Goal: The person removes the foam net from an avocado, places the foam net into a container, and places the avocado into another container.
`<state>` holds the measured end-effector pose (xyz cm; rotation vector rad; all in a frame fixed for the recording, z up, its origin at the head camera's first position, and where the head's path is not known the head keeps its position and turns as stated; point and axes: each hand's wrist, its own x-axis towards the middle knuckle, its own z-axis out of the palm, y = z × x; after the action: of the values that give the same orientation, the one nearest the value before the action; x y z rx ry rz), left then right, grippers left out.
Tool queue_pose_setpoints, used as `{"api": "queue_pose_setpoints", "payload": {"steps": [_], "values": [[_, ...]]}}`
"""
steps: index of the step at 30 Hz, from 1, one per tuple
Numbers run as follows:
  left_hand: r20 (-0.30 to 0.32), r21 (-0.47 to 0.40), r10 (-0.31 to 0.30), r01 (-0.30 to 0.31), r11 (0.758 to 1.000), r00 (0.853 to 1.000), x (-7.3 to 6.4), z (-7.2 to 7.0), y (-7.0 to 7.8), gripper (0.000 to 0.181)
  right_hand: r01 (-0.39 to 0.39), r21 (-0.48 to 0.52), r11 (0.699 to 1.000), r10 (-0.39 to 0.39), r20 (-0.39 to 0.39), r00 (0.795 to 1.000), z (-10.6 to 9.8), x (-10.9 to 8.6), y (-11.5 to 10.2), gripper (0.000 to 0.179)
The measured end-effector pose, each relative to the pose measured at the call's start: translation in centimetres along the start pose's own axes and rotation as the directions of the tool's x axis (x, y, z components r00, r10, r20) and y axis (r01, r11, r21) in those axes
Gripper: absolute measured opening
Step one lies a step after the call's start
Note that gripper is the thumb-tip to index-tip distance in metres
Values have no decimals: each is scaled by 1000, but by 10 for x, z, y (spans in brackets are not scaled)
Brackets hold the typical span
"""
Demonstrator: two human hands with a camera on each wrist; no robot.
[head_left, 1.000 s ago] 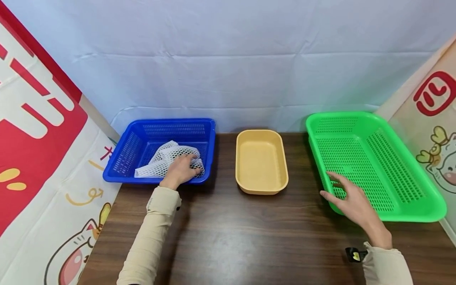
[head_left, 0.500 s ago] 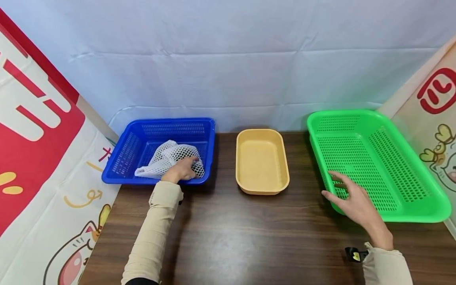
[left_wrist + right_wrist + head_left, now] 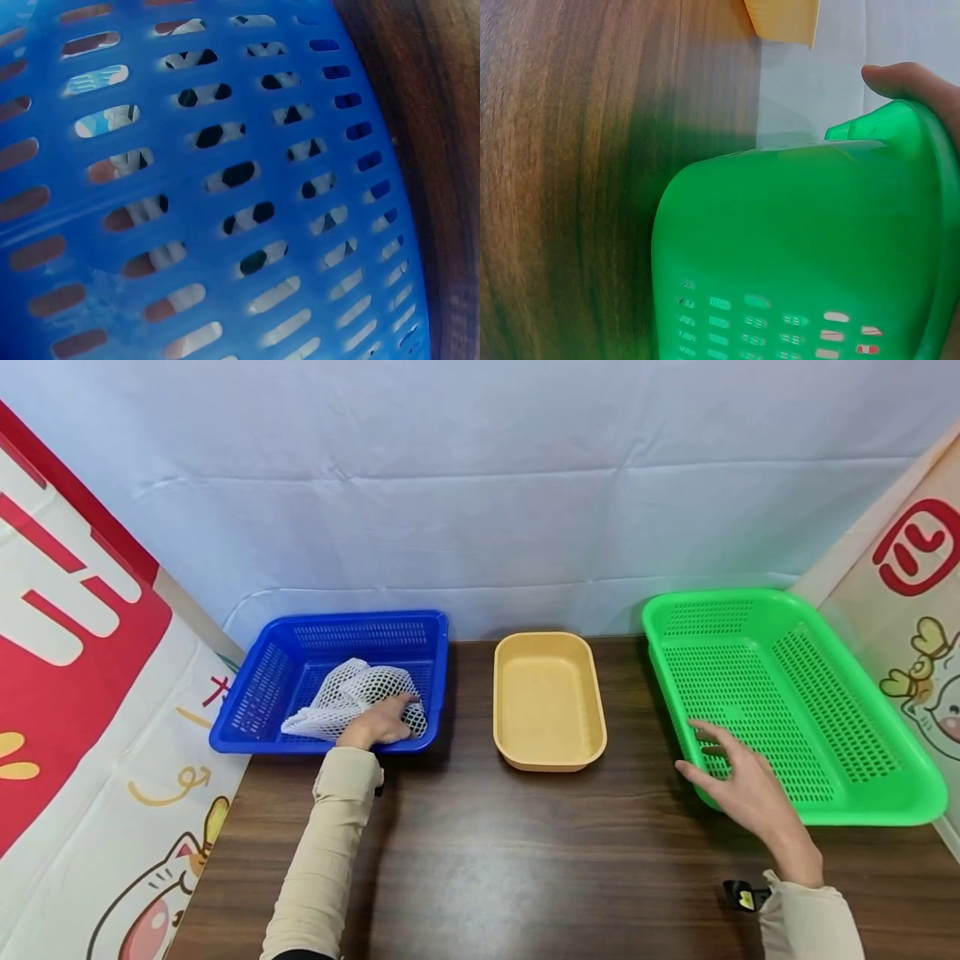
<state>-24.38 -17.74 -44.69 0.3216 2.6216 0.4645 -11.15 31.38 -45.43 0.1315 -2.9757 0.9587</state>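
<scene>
Over the front right part of the blue perforated basket [image 3: 442, 647], left hand [image 3: 378, 720] is down on the white mesh netting [image 3: 337, 693]. Left grip: fingers angle right and down at the mesh; can't tell if they pinch it, undersides hidden, left wrist view shows only bits through basket slots. Netting is crumpled on the basket floor, bulk to the left of the grip and on its far side, a smaller part right of it between thumb and index. Long axis roughly left-right, same as the basket. Left hand clearly nearer. Next out, to the right on the worktop [image 3: 480, 860]: yellow tray [image 3: 549, 710], long axis front to back. Furthest, right hand [image 3: 750, 789] over the near left side of the green perforated basket [image 3: 750, 599], fingers spread, holding nothing, well apart from the netting; rim contact unclear.
</scene>
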Motion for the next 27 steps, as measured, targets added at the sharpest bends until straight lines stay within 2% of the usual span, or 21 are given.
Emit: {"api": "queue_pose_setpoints", "payload": {"steps": [6, 16, 27], "values": [[6, 34, -5, 5, 999, 1000, 1, 1, 1, 71, -6, -15, 1000, 6, -2, 1000, 1, -1, -2, 70], [-24, 31, -8, 8, 999, 1000, 1, 2, 0, 66, -14, -12, 1000, 14, 2, 1000, -1, 0, -2, 70], [-47, -36, -27, 25, 999, 999, 0, 2, 0, 63, -15, -17, 1000, 15, -5, 1000, 0, -1, -3, 69]]}}
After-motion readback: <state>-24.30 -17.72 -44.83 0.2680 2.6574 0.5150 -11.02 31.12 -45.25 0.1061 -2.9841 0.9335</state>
